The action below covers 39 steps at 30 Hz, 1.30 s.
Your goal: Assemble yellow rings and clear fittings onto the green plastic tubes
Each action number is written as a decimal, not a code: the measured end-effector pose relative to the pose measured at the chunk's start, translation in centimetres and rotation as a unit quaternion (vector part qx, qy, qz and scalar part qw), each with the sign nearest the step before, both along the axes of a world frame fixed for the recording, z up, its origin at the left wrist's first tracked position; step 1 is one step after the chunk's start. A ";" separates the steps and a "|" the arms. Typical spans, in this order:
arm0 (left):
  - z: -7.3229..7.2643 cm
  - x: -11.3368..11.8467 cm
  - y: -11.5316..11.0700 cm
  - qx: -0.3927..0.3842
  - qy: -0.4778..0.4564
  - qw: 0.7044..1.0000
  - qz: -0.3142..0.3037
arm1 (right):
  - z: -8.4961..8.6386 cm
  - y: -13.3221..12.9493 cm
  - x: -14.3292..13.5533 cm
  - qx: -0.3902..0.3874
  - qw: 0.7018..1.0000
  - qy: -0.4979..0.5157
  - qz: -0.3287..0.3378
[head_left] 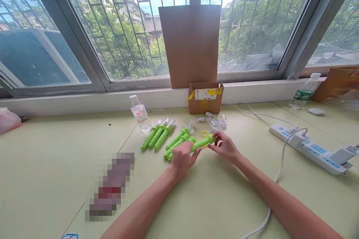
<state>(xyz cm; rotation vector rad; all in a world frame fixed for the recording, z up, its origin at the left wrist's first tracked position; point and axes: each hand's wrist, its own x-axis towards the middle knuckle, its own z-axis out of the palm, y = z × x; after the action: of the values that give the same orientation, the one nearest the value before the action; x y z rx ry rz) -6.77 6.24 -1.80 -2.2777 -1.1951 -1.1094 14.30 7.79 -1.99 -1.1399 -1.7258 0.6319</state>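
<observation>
A green tube (202,143) lies between my two hands. My left hand (182,157) is closed round its left end, over other green tubes (175,146) on the table. The fingers of my right hand (223,146) pinch its right end, where a bit of yellow shows. A yellow ring (205,133) is just behind that end. Further left, three green tubes with clear caps (158,134) lie side by side. Several clear plastic caps (214,122) are scattered behind my right hand.
An open cardboard box (205,99) stands by the window ledge, a water bottle (140,114) to its left. At the right are a white power strip (311,149) with cables and another bottle (304,92). A blurred-out object (112,186) lies at the left.
</observation>
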 end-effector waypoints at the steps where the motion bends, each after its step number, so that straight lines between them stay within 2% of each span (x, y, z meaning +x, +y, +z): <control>1: 0.0 0.0 0.0 -0.002 -0.001 1.000 0.002 | -0.1 0.1 0.0 0.003 1.000 -0.001 -0.004; 12: 0.1 0.2 -0.1 -0.029 0.003 0.999 0.040 | -0.4 0.0 -0.3 0.011 1.000 0.011 -0.017; 20: 0.0 0.5 -0.3 -0.063 -0.022 0.997 0.046 | -0.3 -0.1 -0.3 0.008 1.000 0.009 -0.017; 22: 0.0 0.4 -0.3 -0.080 -0.026 0.996 0.035 | -0.5 0.1 -0.2 0.012 1.000 0.007 -0.020; 25: 0.0 0.3 -0.2 -0.103 -0.021 0.994 -0.014 | -0.7 0.2 0.0 0.020 0.999 -0.003 -0.034; 29: -0.1 0.2 -0.1 -0.089 0.000 0.994 -0.065 | -0.8 0.3 0.2 0.034 0.998 -0.013 -0.043; 34: -0.1 0.3 -0.1 -0.042 -0.030 0.996 -0.066 | -0.4 0.3 0.0 0.034 0.999 0.007 -0.034; 39: 0.1 0.4 -0.1 -0.046 -0.067 0.996 -0.040 | -0.2 0.2 -0.2 0.032 0.999 0.015 -0.030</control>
<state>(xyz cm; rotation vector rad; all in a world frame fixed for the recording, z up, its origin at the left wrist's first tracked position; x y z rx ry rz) -6.39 6.15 -1.73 -2.3715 -1.2391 -1.2793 14.13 7.96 -2.20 -1.1278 -1.6695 0.5512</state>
